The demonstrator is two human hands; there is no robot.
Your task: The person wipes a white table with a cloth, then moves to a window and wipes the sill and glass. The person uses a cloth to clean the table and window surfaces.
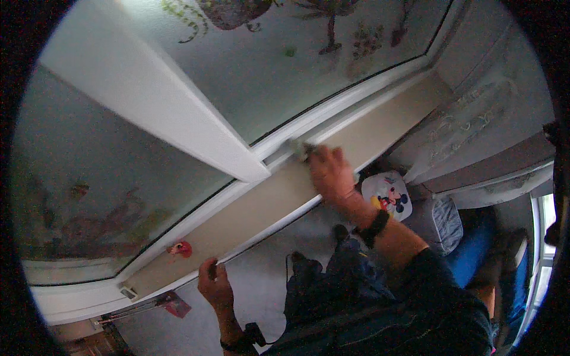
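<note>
Though blur obscures detail, right hand (pixel 333 177), frame centre, grips pale cloth (pixel 298 149): likely light, soft, best held bunched; left hand (pixel 216 289), lower left, grip unclear.

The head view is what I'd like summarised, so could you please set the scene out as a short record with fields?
Right hand: over the windowsill, gripping a pale cloth-like item; the hand is blurred
Left hand: the hand is at the sill's front edge, fingers bent; contact unclear
On sill: small red item, toward the left end
Window: white frame, frosted panes with decorative figures
Right side: sheer curtain, pale cartoon-printed item, grey box-shaped item
</note>
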